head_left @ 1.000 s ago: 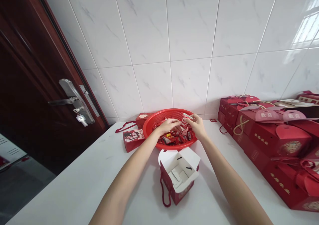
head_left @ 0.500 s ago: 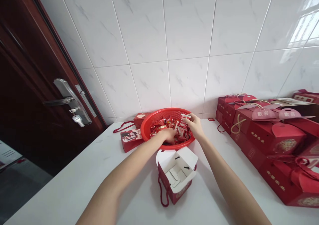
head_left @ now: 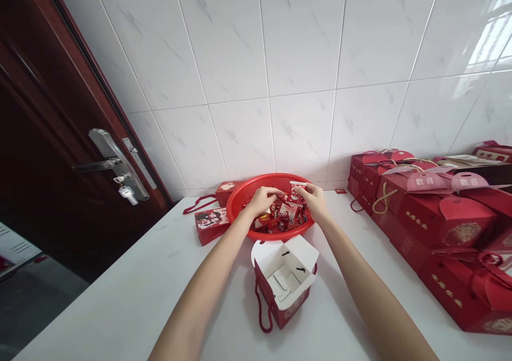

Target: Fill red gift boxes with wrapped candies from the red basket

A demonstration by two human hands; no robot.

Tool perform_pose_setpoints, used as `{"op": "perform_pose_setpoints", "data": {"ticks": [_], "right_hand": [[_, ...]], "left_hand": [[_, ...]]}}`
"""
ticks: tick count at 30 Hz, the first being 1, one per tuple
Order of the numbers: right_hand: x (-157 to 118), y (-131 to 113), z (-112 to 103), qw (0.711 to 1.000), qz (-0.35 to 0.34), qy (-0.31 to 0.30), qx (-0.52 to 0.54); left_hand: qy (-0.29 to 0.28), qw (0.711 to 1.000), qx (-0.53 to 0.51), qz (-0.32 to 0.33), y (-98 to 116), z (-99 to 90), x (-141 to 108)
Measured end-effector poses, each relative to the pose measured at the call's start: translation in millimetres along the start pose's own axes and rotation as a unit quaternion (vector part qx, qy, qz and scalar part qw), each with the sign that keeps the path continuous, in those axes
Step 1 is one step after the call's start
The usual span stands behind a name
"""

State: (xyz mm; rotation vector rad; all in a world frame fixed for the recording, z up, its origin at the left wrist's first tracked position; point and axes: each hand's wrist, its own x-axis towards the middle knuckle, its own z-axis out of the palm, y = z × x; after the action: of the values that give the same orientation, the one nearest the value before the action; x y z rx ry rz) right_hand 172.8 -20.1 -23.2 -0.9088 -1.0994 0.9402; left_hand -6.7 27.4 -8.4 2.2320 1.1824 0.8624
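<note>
A red plastic basket (head_left: 240,190) holds many red-wrapped candies (head_left: 280,223). Over its right side, my right hand (head_left: 315,202) is closed on a red and white candy packet (head_left: 296,193). My left hand (head_left: 264,200) is above the basket's middle, fingers curled together at a small red-wrapped candy, mostly hidden by them. The two hands' fingertips are close to each other. In front of the basket stands an open red gift box (head_left: 280,302) with white flaps up, a white inside and red rope handles. No candy shows inside it.
Stacked red gift boxes (head_left: 436,211) with rope handles line the right side. Left of the basket lie a printed red box (head_left: 210,225) and another small red box (head_left: 227,190) with a ribbon. A tiled wall (head_left: 300,126) stands behind; a dark door (head_left: 48,137) is at left.
My left hand has lifted from among the candies and moved up toward my right hand. My right hand still holds the packet, now turned more into view.
</note>
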Motion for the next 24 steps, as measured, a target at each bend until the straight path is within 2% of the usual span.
{"op": "perform_pose_setpoints", "data": {"ticks": [6,11,14,16,18,20,22,24], "right_hand": [[1,-3,-1,0.998,0.030,-0.049,0.036],[-1,-10,-3,0.991,0.060,-0.105,0.060],[-2,-12,-4,0.989,0.066,-0.111,0.071],[-2,-11,-4,0.990,0.065,-0.098,0.077],[-1,-10,-3,0.992,0.058,-0.077,0.081],[-1,-8,-3,0.994,0.051,-0.058,0.082],[-1,-8,-2,0.995,0.046,-0.047,0.079],[-2,-8,-1,0.995,0.043,-0.044,0.076]], "left_hand": [[0.072,0.994,-0.066,0.056,1,1.5,-1],[0.087,0.991,-0.076,0.069,1,2.6,0],[0.072,0.994,-0.057,0.053,2,2.0,0],[0.043,0.998,-0.033,0.031,2,1.1,-1],[-0.013,1.000,0.000,-0.001,1,0.3,-3],[-0.104,0.993,0.038,-0.041,0,0.1,-6],[-0.202,0.973,0.075,-0.081,-1,1.2,-8],[-0.268,0.951,0.104,-0.111,-2,3.3,-10]]}}
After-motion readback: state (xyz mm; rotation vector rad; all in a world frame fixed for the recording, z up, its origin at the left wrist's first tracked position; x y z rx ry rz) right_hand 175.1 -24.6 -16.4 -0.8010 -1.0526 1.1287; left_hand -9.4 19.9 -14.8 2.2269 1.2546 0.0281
